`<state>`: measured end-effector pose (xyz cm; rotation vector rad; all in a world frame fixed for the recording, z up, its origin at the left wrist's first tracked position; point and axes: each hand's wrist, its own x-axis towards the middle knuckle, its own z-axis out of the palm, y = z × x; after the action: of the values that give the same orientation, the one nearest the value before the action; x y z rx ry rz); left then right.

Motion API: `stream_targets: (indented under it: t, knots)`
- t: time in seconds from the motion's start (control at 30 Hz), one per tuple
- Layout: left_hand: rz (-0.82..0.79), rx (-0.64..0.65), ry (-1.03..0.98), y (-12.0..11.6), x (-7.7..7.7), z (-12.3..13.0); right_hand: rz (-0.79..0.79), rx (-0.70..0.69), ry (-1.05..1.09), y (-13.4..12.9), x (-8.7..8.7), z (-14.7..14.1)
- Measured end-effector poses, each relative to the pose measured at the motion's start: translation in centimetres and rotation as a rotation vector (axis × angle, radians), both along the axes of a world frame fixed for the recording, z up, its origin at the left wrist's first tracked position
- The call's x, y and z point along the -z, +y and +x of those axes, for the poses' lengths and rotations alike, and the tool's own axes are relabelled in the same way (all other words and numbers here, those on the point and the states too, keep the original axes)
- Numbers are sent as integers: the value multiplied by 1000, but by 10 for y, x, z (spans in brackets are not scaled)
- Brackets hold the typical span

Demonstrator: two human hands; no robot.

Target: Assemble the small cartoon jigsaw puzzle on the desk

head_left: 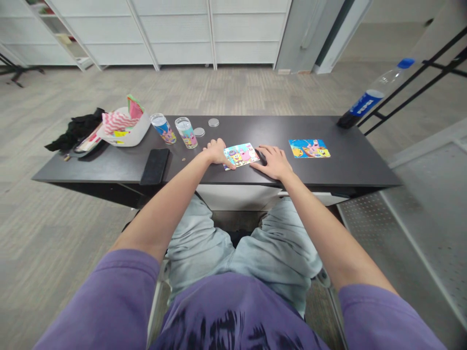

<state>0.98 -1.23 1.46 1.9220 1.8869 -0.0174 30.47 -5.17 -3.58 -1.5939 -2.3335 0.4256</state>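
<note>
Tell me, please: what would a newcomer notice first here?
A bright, rectangular cartoon-printed card between the left hand and right hand would probably draw the eye first. Next may come the tall clear plastic Pepsi bottle, near the far right corner of the dark grey desk, and the colourfully filled white basket at its left.

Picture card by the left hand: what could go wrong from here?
1. The picture card looks thin and is held at one end by the left hand, so it might bend or slip.
2. A backward swing of that hand could tip the nearby canister.
3. The black case sits at the desk's front edge, near the left forearm; a nudge might drop it.
</note>
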Motion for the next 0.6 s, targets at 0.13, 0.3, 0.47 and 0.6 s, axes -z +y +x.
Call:
stream_targets:
  t: [0.13,0.3,0.47,0.6]
  knots:
    - [-39,12,-23,-1,-8,6,9,0,-1,2,2,0]
    - [-61,30,-54,3,-14,8,19,6,1,4,4,0]
    - [-73,34,-54,8,-18,5,27,9,2,6,6,0]
    - [-81,37,-39,11,-18,4,30,13,4,7,8,0]
